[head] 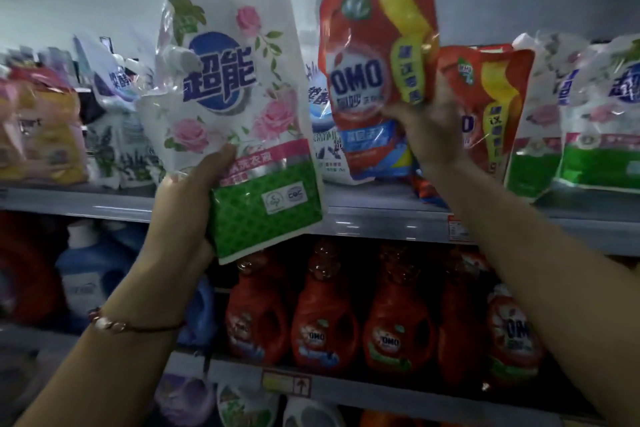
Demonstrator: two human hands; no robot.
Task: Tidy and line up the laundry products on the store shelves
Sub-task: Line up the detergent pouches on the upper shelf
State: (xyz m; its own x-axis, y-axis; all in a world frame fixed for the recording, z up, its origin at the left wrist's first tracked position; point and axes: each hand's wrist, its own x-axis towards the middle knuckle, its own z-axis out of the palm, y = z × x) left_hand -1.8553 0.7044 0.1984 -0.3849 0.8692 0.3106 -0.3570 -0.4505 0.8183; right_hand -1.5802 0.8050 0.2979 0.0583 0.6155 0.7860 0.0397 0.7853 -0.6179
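My left hand (187,208) grips the lower left corner of a white and green detergent pouch with pink roses (239,107), raised in front of the top shelf. My right hand (427,130) holds a red OMO pouch (374,66) by its lower right side, lifted above the shelf. Another red OMO pouch (485,104) stands on the top shelf just behind my right hand. More white and green pouches (599,121) stand at the far right of that shelf.
The top shelf edge (381,218) runs across the middle. Lavender and pink pouches (114,135) crowd its left part. Red OMO bottles (325,315) line the shelf below, with blue bottles (93,270) to their left. The view is dim and blurred.
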